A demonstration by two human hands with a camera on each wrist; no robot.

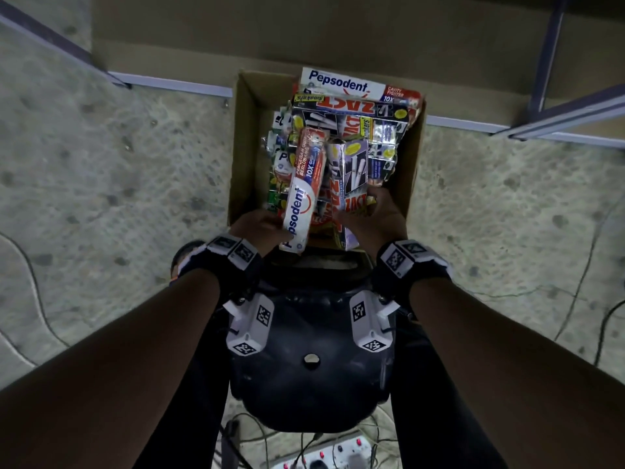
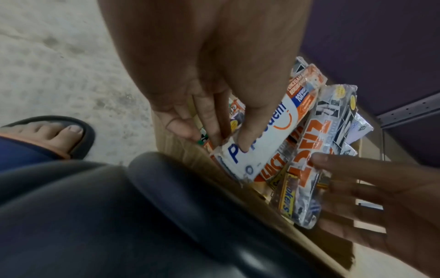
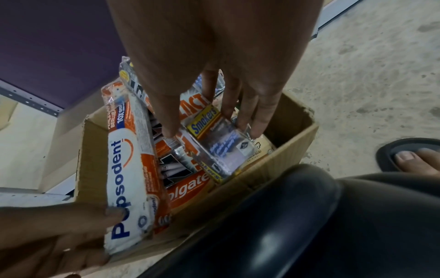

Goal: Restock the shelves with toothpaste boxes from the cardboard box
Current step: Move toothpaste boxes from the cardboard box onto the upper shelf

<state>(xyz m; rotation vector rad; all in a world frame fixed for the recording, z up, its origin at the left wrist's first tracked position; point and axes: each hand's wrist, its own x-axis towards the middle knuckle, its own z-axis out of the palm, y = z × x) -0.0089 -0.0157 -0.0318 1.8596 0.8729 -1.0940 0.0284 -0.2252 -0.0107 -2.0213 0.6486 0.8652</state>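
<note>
An open cardboard box (image 1: pixel 247 106) stands on the floor between my knees, packed with several toothpaste boxes. My left hand (image 1: pixel 260 226) grips the near end of a white and orange Pepsodent box (image 1: pixel 302 194), thumb on its face (image 2: pixel 245 143), tilted up out of the pile. Beside it my right hand (image 1: pixel 375 218) pinches a silver Zact Smokers box (image 1: pixel 350 184), thumb on one side and fingers (image 3: pixel 254 127) on the other. In the right wrist view the Zact box (image 3: pixel 221 146) hangs above a Colgate box (image 3: pixel 190 188). Another Pepsodent box (image 1: pixel 341 84) lies across the far end.
A metal shelf frame (image 1: pixel 548 52) with a cardboard-lined bottom shelf (image 1: pixel 338 28) stands just behind the box. I sit on a black stool (image 1: pixel 311 350). A power strip with cables (image 1: pixel 321 455) lies behind it. Sandalled feet (image 2: pixel 59 135) (image 3: pixel 409 154) flank the box on concrete floor.
</note>
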